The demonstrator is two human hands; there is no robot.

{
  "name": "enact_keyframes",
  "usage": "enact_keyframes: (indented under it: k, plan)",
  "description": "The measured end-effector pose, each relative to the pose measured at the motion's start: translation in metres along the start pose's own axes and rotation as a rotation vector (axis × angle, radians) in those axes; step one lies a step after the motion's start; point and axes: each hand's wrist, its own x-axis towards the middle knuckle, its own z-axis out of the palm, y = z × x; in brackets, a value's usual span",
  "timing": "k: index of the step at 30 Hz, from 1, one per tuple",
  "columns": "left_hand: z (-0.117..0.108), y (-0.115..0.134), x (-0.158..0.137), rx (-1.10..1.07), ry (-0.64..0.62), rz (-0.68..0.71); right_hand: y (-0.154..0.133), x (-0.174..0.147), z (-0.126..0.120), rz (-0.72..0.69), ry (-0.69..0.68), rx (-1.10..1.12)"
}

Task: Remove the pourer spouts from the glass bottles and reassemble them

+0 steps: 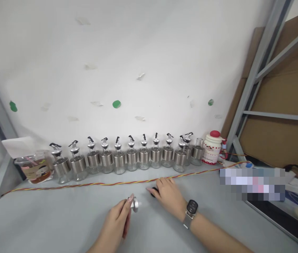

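My left hand (117, 218) is closed around a silver pourer top (135, 204), its round metal flange showing past the fingertips. Just to the right, my right hand (169, 195) pinches a small black piece (154, 192), perhaps a rubber stopper; most of it is hidden by the fingers. The two hands are apart, low over the grey table (67, 218). Behind them stands a row of glass bottles with steel sleeves, such as this bottle (119, 160), most topped by silver and black pourers. A bottle (198, 153) near the right end has an open neck.
A twisted red and yellow cord (91, 184) crosses the table in front of the bottles. At the left stands a plastic cup with brown liquid (37, 172). A white jar with a red lid (212, 147) ends the row. Grey metal posts (254, 80) flank the white wall.
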Motion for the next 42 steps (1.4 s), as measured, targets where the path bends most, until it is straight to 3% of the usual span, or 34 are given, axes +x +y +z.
enact_keyframes:
  k: [3, 7, 10, 15, 20, 24, 28, 35, 42]
  plan:
    - [0.0, 0.001, -0.003, -0.055, 0.002, -0.088, -0.011, -0.009, -0.012, -0.029, -0.016, 0.045]
    - [0.002, 0.004, -0.008, -0.103, -0.03, -0.081, -0.035, -0.032, -0.022, -0.21, -0.284, 0.382]
    - [0.004, 0.004, -0.012, -0.091, -0.109, -0.096, -0.047, -0.043, -0.015, -0.326, -0.323, 0.271]
    - [0.005, -0.001, -0.011, -0.08, -0.201, -0.093, -0.049, -0.046, -0.003, -0.361, -0.293, 0.166]
    - [0.004, -0.01, -0.005, -0.058, -0.146, 0.078, -0.049, -0.047, -0.005, -0.232, -0.233, 0.244]
    - [0.004, -0.012, -0.006, -0.028, -0.062, 0.123, -0.052, -0.047, -0.007, -0.19, -0.209, 0.285]
    - [0.006, -0.009, -0.005, -0.055, -0.02, 0.089, -0.054, -0.048, -0.005, -0.18, -0.183, 0.274]
    - [0.007, -0.002, -0.005, -0.141, 0.004, 0.034, -0.059, -0.046, 0.0, -0.028, -0.167, 0.421]
    - [0.01, -0.004, -0.008, -0.145, 0.022, 0.01, -0.059, -0.048, 0.002, 0.069, -0.219, 0.504]
